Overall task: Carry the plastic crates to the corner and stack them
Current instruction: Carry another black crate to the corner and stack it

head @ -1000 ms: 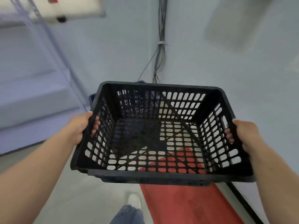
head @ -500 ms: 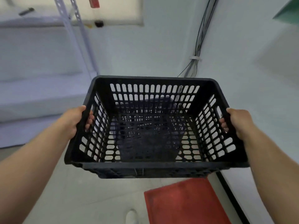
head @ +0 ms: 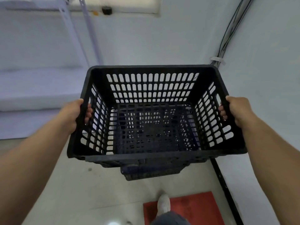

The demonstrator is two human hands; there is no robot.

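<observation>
I hold a black slotted plastic crate [head: 154,88] in the air in front of me, open side up and empty. My left hand [head: 73,114] grips its left rim, fingers curled inside. Its right rim is gripped the same way by my right hand [head: 235,111]. Directly below it, on the floor in the corner, stands a dark blue crate [head: 151,173]. Only that crate's near edge shows under the black one, and its inside shows through the slots.
The corner walls are close ahead and to the right, with cables [head: 227,38] running down the corner. A metal shelf rack [head: 76,38] stands at the left. A red mat [head: 191,207] lies on the floor under my shoe [head: 164,204].
I have stepped forward and the black crate now hangs over the blue crate in the corner. The red mat has dropped back behind the crate. Both hands keep the same grip.
</observation>
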